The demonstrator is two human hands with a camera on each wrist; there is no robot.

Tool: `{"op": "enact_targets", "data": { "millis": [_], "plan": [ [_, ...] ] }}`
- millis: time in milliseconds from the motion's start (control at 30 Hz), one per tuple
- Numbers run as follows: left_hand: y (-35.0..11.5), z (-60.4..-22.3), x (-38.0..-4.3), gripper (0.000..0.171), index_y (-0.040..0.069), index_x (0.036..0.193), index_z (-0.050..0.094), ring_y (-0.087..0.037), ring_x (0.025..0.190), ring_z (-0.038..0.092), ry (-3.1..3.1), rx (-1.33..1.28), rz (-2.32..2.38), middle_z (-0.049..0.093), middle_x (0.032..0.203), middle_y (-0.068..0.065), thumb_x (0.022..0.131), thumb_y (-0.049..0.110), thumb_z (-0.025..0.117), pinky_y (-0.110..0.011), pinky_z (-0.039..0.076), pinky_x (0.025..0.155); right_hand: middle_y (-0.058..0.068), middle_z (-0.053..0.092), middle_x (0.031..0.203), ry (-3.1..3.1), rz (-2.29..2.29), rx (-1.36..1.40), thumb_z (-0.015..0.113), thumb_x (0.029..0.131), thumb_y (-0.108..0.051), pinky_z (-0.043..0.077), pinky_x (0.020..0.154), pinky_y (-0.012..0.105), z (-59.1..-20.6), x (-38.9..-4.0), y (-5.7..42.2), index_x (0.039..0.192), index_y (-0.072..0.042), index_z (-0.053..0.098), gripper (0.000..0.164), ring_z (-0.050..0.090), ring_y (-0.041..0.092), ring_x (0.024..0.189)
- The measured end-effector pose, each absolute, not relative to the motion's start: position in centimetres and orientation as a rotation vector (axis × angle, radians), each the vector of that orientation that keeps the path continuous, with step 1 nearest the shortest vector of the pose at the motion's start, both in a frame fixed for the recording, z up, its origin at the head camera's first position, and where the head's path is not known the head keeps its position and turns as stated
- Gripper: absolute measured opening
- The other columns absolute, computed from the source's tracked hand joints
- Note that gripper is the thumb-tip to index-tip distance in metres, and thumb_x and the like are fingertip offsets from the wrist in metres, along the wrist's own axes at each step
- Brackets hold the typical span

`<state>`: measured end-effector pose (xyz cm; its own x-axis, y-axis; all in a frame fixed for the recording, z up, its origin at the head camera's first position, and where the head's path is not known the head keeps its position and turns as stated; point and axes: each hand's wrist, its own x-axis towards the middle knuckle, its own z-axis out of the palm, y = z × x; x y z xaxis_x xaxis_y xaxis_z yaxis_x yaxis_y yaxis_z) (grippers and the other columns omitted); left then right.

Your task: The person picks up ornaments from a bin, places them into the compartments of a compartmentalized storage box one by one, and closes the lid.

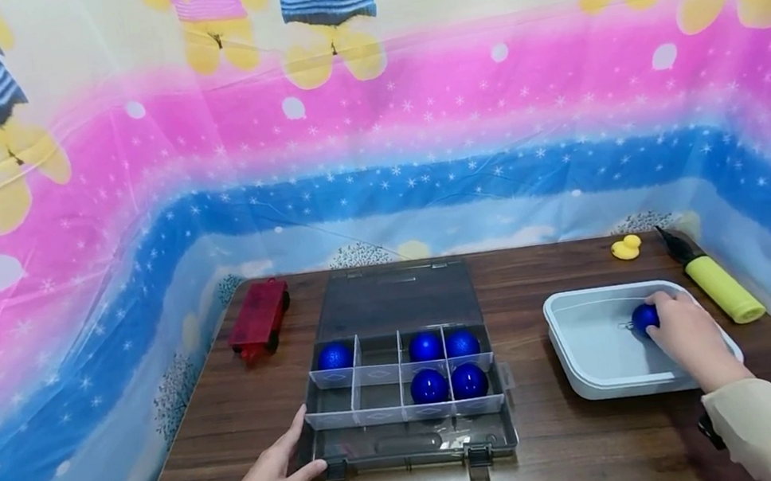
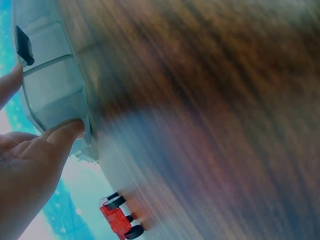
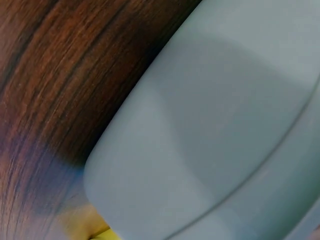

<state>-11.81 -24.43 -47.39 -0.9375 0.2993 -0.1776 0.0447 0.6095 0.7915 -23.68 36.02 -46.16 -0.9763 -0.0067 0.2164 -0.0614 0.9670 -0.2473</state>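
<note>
My right hand (image 1: 689, 333) reaches into the pale grey plastic tub (image 1: 574, 366) and pinches a shiny blue bauble (image 1: 644, 319) with a small wire hook. In the right wrist view, the wall of the tub (image 3: 200, 125) fills most of the picture; hand and bauble are out of sight there. My left hand (image 1: 270, 475) rests against the left side of the divided storage box (image 1: 409, 434), thumb at its front corner and fingers extended along the side (image 2: 55, 90). Blue baubles (image 1: 426, 345) sit in its compartments: three in the back row, two in the middle row.
The box's dark see-through lid (image 1: 396, 299) lies folded back. A red toy car (image 1: 261, 320) stands at the back left. Behind the tub are a yellow rubber duck (image 1: 626, 247) and a yellow-green hand pump (image 1: 724, 289). Patterned cloth (image 1: 422, 188) surrounds the wooden table (image 1: 548, 445).
</note>
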Motion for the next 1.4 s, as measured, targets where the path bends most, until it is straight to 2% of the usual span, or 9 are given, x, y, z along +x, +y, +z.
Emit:
{"op": "enact_targets", "data": {
  "millis": [167,400,767,1033,1400],
  "plan": [
    [-24.3,-47.3,-11.7,0.086,0.0,0.153,0.01,-0.043,0.137,0.023,2.55,0.283,1.241,0.017,0.153,-0.027,0.095,0.035,0.062,-0.058,0.027,0.104,0.041,0.053,0.106,-2.898,0.366,0.076,0.074,0.079,0.0,0.041,0.082,0.065,-46.2,-23.7,36.0,0.113,0.019,0.053,0.044,0.053,0.055,0.096],
    [-24.3,-47.3,-11.7,0.086,0.0,0.153,0.011,-0.044,0.136,0.023,2.552,0.273,1.233,0.017,0.153,-0.028,0.094,0.035,0.062,-0.059,0.027,0.104,0.041,0.051,0.11,-2.924,0.387,0.053,0.075,0.081,-0.003,0.04,0.083,0.067,-46.0,-23.4,36.0,0.117,0.018,0.052,0.047,0.051,0.056,0.099],
    [-24.2,-47.2,-11.7,0.086,0.0,0.154,0.01,-0.044,0.137,0.022,2.532,0.272,1.245,0.016,0.153,-0.027,0.095,0.035,0.062,-0.059,0.026,0.104,0.038,0.054,0.111,-2.806,0.344,0.149,0.08,0.076,-0.009,0.042,0.078,0.067,-43.7,-21.0,34.5,0.117,0.01,0.055,0.051,0.053,0.055,0.095],
    [-24.2,-47.2,-11.8,0.086,0.001,0.154,0.01,-0.043,0.137,0.022,2.54,0.266,1.237,0.016,0.153,-0.027,0.095,0.035,0.062,-0.058,0.026,0.105,0.034,0.053,0.116,-2.676,0.386,0.266,0.081,0.076,-0.006,0.041,0.082,0.067,-41.3,-19.3,31.6,0.122,0.006,0.055,0.054,0.052,0.051,0.103],
    [-24.1,-47.2,-11.8,0.086,0.001,0.154,0.012,-0.041,0.137,0.025,2.571,0.228,1.227,0.018,0.154,-0.025,0.093,0.035,0.064,-0.057,0.027,0.105,0.024,0.059,0.114,-2.592,0.414,0.393,0.082,0.077,-0.009,0.049,0.078,0.058,-38.5,-18.6,26.0,0.124,-0.001,0.058,0.054,0.06,0.041,0.097]
  ]
}}
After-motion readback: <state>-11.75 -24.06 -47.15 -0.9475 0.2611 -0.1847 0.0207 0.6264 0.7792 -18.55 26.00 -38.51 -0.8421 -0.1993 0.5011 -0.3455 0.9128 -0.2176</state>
